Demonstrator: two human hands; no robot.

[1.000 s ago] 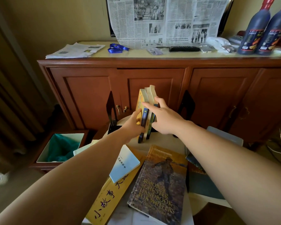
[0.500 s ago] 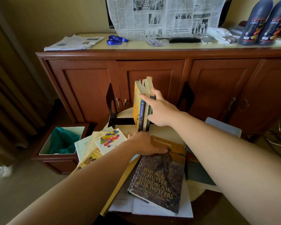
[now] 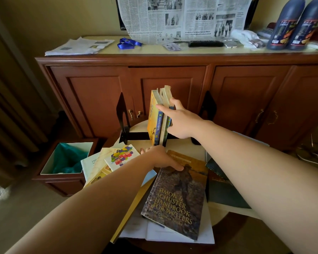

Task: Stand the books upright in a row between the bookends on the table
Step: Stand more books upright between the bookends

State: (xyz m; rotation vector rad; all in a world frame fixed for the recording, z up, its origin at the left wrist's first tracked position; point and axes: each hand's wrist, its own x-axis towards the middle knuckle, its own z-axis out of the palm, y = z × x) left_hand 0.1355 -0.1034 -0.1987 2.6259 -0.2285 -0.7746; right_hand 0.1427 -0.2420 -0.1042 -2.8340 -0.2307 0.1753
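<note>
Right hand (image 3: 182,121) laid against the three upright books (image 3: 161,116), forefinger stretched across the spines, thumb on the far side, so pinching them and holding them standing. Just left of this grip, with a gap between, the left black bookend (image 3: 122,116); just behind the wrist, the right bookend (image 3: 208,107). Left hand (image 3: 160,158) nearer than this grip, resting flat on the top end of the brown handbook (image 3: 176,197), thumb lying on the cover, fingers mostly hidden, holding nothing as far as can be seen. Left of this hand, a fan of thin booklets (image 3: 117,160); under the forearm, a yellow book (image 3: 130,209); right of the handbook, a dark book (image 3: 222,189). All on the round table (image 3: 189,146).
</note>
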